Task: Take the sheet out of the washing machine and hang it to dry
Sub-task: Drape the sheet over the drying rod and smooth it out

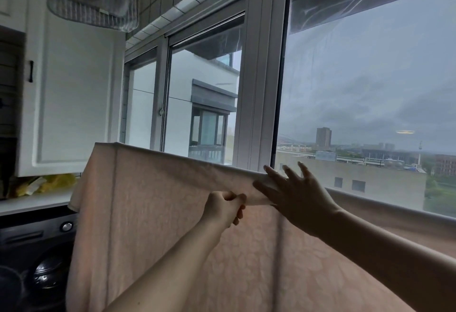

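While hung: the sheet (158,225) drapes over a hidden bar, its top fold running 10 to 4 o'clock.
Left hand (225,209): pinches a bunched fold.
Right hand (293,188): nearer the bar, fingers spread flat on the fold.

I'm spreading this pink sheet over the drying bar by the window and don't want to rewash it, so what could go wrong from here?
1. The sheet is bunched into a fold where the left hand pinches it; left that way, that spot may dry slowly.
2. The right hand only presses flat, so a hard tug could drag the sheet along the bar.
3. Its left corner hangs close to the washing machine and could brush it.
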